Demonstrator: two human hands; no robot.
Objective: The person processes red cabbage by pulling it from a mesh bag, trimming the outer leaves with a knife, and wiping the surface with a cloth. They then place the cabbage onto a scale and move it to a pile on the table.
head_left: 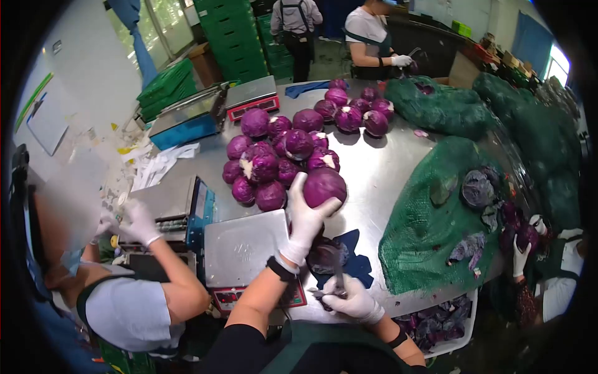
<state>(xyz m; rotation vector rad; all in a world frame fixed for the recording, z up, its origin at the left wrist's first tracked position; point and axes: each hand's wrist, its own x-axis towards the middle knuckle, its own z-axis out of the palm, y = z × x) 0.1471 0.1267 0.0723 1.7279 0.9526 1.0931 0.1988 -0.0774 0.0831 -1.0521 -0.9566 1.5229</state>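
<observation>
My left hand [305, 219], in a white glove, has its fingers around a round red cabbage [325, 187] at the front of a cabbage pile [258, 159]. Close to my body, my gloved right hand [355, 300] is closed on a knife [339, 274] whose blade points up and away from me. Another dark cabbage [325, 257] lies between my hands, partly hidden by my left wrist and the knife. Beside it is a dark blue cloth [358, 262]. A flat-topped scale [245, 246] stands just left of my left forearm.
A green net sack [408, 237] with loose cabbage leaves lies to the right, near a co-worker's gloved hand [521, 257] holding cabbage. A white bin [464, 336] of leaf trimmings sits below the table edge. Another co-worker [134, 299] works on the left, beside more scales [187, 115].
</observation>
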